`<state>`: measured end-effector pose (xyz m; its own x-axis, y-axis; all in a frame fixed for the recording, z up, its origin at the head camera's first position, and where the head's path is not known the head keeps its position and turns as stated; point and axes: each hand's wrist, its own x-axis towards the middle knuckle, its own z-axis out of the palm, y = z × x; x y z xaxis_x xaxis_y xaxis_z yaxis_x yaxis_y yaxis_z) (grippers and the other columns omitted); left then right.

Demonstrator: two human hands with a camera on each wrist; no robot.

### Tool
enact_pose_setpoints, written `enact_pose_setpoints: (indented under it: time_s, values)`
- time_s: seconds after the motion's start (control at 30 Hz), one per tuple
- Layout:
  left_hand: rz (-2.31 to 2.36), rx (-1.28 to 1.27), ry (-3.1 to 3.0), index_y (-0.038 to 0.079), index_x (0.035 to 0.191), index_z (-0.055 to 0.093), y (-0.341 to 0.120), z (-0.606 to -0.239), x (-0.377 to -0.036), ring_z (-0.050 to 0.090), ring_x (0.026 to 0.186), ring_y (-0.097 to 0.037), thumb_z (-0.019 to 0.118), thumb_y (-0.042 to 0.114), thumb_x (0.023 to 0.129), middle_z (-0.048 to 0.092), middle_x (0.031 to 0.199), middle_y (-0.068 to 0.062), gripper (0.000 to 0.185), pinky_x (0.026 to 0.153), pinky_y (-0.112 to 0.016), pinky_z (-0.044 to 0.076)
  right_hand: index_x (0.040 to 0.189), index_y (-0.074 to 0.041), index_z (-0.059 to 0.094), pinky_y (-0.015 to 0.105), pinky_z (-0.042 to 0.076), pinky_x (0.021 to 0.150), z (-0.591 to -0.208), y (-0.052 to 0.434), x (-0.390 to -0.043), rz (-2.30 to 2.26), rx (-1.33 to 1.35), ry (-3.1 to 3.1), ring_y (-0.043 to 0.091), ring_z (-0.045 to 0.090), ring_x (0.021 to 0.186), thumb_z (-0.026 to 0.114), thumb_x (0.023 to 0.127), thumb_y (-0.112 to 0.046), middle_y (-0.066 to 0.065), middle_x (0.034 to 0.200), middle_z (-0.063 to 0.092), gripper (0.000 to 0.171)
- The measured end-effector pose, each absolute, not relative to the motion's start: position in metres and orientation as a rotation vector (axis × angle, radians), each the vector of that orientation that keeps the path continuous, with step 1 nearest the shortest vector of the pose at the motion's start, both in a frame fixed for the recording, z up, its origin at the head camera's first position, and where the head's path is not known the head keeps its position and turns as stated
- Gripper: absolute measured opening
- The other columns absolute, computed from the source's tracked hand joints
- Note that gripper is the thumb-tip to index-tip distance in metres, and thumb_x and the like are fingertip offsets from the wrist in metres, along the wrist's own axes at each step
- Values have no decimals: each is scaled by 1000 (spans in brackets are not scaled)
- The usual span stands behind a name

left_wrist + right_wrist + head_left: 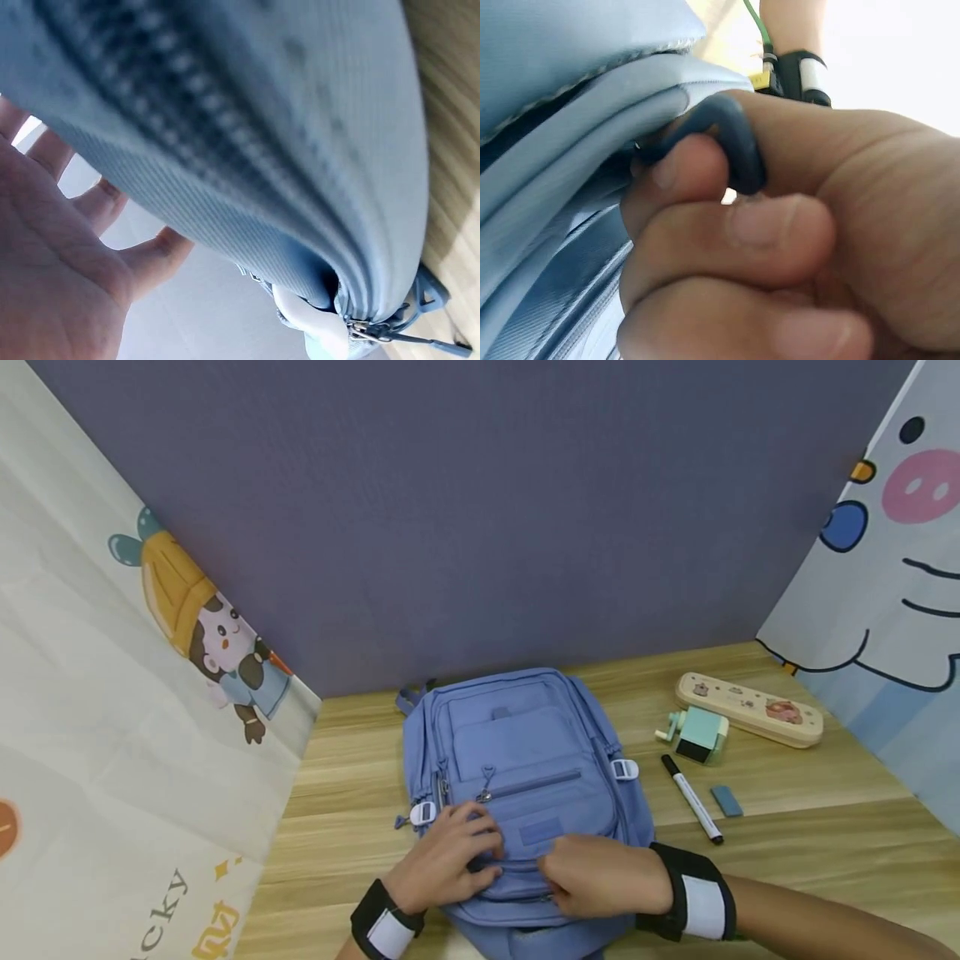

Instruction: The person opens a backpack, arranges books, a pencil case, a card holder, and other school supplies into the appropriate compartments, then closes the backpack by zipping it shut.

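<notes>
A blue backpack (525, 752) lies flat on the wooden table (825, 827), front pockets facing up. My left hand (450, 860) rests on its lower front pocket, fingers spread against the fabric. In the left wrist view the palm (60, 255) is open beside the bag's zipped edge (262, 135). My right hand (600, 877) is at the near end of the bag. The right wrist view shows its thumb and fingers (727, 225) pinching a dark blue loop zipper pull (739, 142) at the bag's seam (570, 60). Both wrists wear black bands.
To the right of the bag lie a beige pencil case (750, 708), a mint sharpener (699, 733), a black-capped marker (693, 799) and a blue eraser (726, 801). Cartoon-printed sheets stand at the left (112, 735) and right (885, 568). A purple wall (487, 510) closes the back.
</notes>
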<state>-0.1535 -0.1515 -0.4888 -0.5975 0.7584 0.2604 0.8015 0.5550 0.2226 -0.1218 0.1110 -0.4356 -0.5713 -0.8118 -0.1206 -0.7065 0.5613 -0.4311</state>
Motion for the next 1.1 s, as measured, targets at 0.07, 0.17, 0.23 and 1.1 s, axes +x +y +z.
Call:
enact_pose_setpoints:
  time_s: [0.07, 0.17, 0.23, 1.1]
  values:
    - [-500, -1324, -2647, 30, 93, 70, -153, -489, -153, 59, 118, -12, 81, 33, 91, 69, 107, 15, 12, 89, -35, 43, 68, -21, 46, 14, 25, 46, -435, 117, -121, -496, -1235, 2505, -3, 32, 47, 74, 93, -5, -14, 56, 34, 41]
    - [-557, -1314, -2627, 30, 94, 69, -154, -490, -152, 60, 115, -9, 81, 30, 91, 70, 107, 16, 12, 88, -34, 44, 69, -21, 48, 14, 25, 46, -435, 124, -121, -510, -1219, 2522, -4, 33, 47, 76, 92, -6, -15, 56, 36, 39]
    - [-608, -1317, -2599, 29, 95, 68, -155, -490, -152, 61, 112, -8, 80, 28, 92, 69, 106, 16, 12, 87, -33, 46, 70, -22, 48, 15, 24, 46, -435, 128, -120, -509, -1198, 2534, -4, 32, 47, 76, 92, -6, -16, 57, 35, 39]
    - [-1136, -1299, -2655, 20, 114, 69, -159, -477, -156, 70, 122, -13, 65, 10, 104, 75, 128, 4, 14, 103, -33, 57, 76, -25, 59, 20, 33, 51, -421, 197, -134, -630, -906, 2614, -3, 39, 54, 79, 91, -10, -17, 63, 45, 30]
